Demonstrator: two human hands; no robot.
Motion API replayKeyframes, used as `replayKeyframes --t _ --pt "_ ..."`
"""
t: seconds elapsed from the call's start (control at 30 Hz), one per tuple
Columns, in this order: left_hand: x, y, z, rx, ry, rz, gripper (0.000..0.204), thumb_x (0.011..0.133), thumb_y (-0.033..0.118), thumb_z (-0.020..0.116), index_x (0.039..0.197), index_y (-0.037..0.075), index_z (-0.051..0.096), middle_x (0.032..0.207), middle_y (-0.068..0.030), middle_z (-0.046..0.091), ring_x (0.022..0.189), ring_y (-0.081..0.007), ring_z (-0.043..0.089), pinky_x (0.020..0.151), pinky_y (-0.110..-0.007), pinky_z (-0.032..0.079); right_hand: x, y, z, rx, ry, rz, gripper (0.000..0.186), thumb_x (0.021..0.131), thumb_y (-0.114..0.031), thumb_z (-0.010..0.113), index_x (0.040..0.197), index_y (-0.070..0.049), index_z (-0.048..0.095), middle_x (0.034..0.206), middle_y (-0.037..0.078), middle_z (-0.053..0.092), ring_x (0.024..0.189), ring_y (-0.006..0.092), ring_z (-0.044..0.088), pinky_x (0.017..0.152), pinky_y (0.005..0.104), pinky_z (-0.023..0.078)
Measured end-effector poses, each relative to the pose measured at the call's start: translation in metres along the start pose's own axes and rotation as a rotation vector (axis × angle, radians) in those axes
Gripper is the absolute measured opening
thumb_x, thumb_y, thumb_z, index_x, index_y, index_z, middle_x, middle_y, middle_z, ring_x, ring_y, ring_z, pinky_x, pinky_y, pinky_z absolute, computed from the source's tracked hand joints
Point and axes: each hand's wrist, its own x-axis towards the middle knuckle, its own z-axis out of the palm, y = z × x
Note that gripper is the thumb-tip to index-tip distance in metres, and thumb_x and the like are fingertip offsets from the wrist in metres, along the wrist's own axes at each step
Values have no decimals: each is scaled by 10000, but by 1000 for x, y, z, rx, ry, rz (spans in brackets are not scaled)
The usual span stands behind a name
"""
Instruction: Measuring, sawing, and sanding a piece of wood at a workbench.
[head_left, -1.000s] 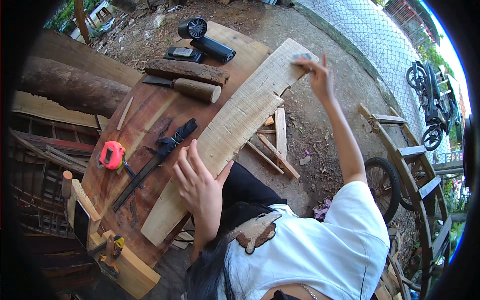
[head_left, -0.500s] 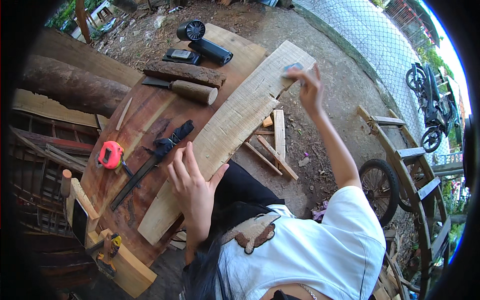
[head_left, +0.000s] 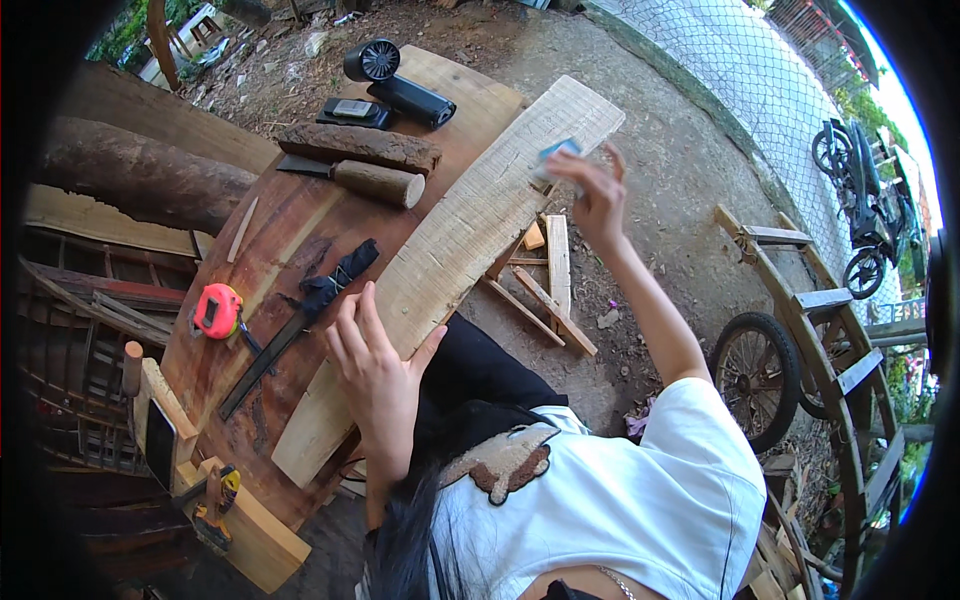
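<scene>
A long pale wooden board point(head_left: 470, 215) lies slantwise over the right side of the round wooden table point(head_left: 290, 215), its far end jutting past the edge. My left hand point(head_left: 375, 370) spans the board's nearer part, fingers toward one long edge and thumb at the other, holding it. Toward the far end, my right hand point(head_left: 595, 195) pinches a small blue-and-white block point(head_left: 558, 152) against the board's top. Motion blurs the block, so its exact kind is unclear. Just beyond it, a notch breaks the board's right edge.
Left of the board are a dark blade with a cloth-wrapped handle point(head_left: 340, 278), a pink tape measure point(head_left: 218, 311), a wooden-handled knife point(head_left: 380, 183), a bark-covered piece point(head_left: 360, 147) and a black handheld fan point(head_left: 412, 98). Wood scraps point(head_left: 558, 270) lie right; a wooden ladder point(head_left: 830, 330) leans beyond.
My right hand has moved the blue-and-white block back toward me along the board, down and left. My left hand stays on the board; the whole view has shifted slightly.
</scene>
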Motion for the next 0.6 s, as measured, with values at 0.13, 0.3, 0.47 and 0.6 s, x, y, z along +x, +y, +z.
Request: replayKeyframes --t 0.13,0.3,0.47,0.6 --pt "0 0 -2 1 18 7 813 705 527 719 1277 14 453 1173 -123 468 1021 -288 489 875 -411 447 4 9 -6 34 -12 -22 384 871 66 484 934 -249 695 1009 -83 701 1054 120 631 1100 392 180" --pt "2 1 -1 33 33 0 810 695 536 723 1264 22 463 1160 -117 476 1004 -279 496 858 -399 456 8 28 6 -90 167 112 361 877 53 495 926 -242 697 1002 -69 704 1034 98 636 1072 365 204" --pt "0 3 0 12 4 -38 795 696 517 733 1270 37 465 1161 -114 482 1027 -292 494 865 -414 457 -9 -27 3 10 17 24 277 887 -18 540 906 -246 698 971 -77 710 986 80 647 1036 344 235" --pt "2 4 0 -19 -4 -62 792 692 503 743 1283 58 461 1175 -112 482 1056 -309 491 871 -435 457 9 20 -3 -127 122 -10 334 892 11 502 911 -261 695 956 -78 713 968 90 653 1022 344 241"
